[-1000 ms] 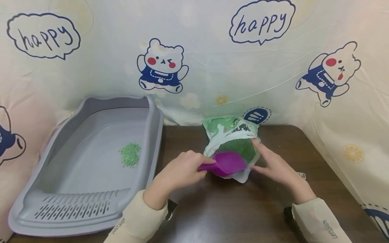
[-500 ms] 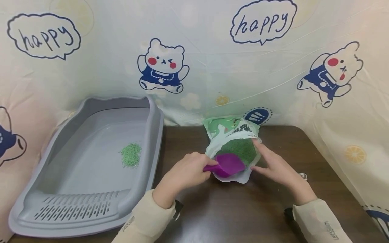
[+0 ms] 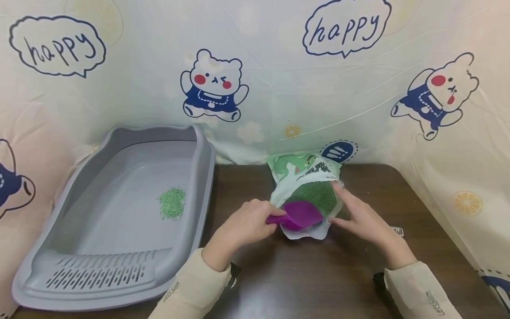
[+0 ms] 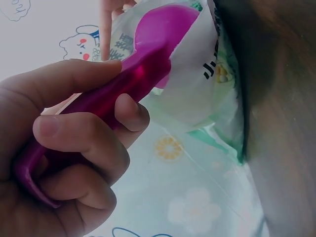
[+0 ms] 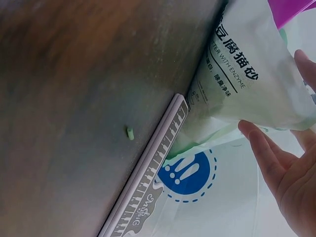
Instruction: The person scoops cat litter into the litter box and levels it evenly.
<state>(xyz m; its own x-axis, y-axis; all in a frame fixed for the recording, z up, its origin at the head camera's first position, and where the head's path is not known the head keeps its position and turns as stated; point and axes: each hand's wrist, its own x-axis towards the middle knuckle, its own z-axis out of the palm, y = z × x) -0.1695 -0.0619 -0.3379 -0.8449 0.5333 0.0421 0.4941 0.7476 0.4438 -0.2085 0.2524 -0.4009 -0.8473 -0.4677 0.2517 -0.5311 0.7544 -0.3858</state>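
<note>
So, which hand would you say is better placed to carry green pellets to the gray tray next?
Probably the left hand: it grips the purple scoop and is nearer the gray tray, while the right hand touches the bag.

On left, smooth grey plastic tray [image 3: 119,199], low sheen. To its right, glossy purple plastic scoop [image 3: 303,215]; thin, crinkly plastic-film bag [image 3: 294,176] w/ rough, matt green pellets [image 3: 320,195]. Semi-gloss dk. wood-look table [image 3: 303,274]. Far: creased, slightly shiny sheet [image 3: 271,88]. Near: 2 matt cloth sleeves [image 3: 195,283].
</note>
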